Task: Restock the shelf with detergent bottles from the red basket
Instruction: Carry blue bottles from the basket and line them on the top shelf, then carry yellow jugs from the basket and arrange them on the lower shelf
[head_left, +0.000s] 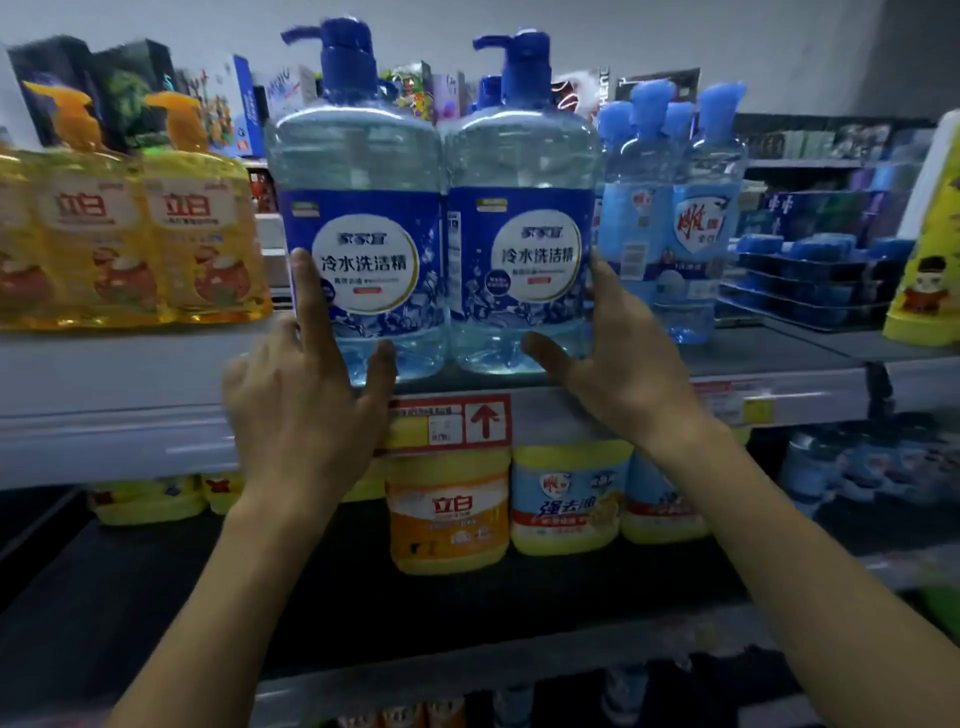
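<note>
Blue pump bottles (363, 249) on shelf (130, 364) edge; your left hand (306, 400) and right hand (628, 374) spread, straight fingers pressing pair together. Basket unseen, remainder unknown.

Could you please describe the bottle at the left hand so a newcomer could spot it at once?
On the upper grey shelf, between yellow bottles and slim pale-blue bottles, are two big clear-blue pump bottles with dark blue labels. The one meant is the left bottle, next to the yellow ones, with the left hand pressed against it; its twin has the right hand.
</note>
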